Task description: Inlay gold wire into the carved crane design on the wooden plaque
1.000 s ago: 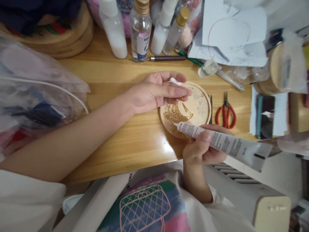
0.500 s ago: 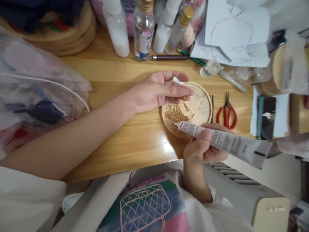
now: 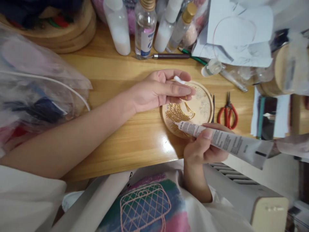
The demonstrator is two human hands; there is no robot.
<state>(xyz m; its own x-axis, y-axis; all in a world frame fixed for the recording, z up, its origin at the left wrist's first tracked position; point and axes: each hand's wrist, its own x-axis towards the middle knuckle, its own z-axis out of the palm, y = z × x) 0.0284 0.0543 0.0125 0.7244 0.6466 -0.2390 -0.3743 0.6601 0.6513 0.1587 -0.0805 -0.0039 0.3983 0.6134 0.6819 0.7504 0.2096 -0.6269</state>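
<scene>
Right hand [image 3: 201, 146] closed round a pale tube [image 3: 233, 141] over a patterned disc [image 3: 200, 111].
Left hand [image 3: 161, 88], loosely curled, holds a white cap [image 3: 179, 80]; one bottle [image 3: 122, 40] beyond is part-filled with white.

Disc [image 3: 201, 106] on table [image 3: 116, 148]; pliers [image 3: 228, 116] right of disc; bottles [image 3: 146, 32] behind; plastic bag [image 3: 60, 69] at left.

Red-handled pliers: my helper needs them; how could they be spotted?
On the brown wooden table, find the round pale disc with gold outlines. The red-handled pliers lie to its right; bowed red handles distinguish them from the slim dark tool between.
</scene>
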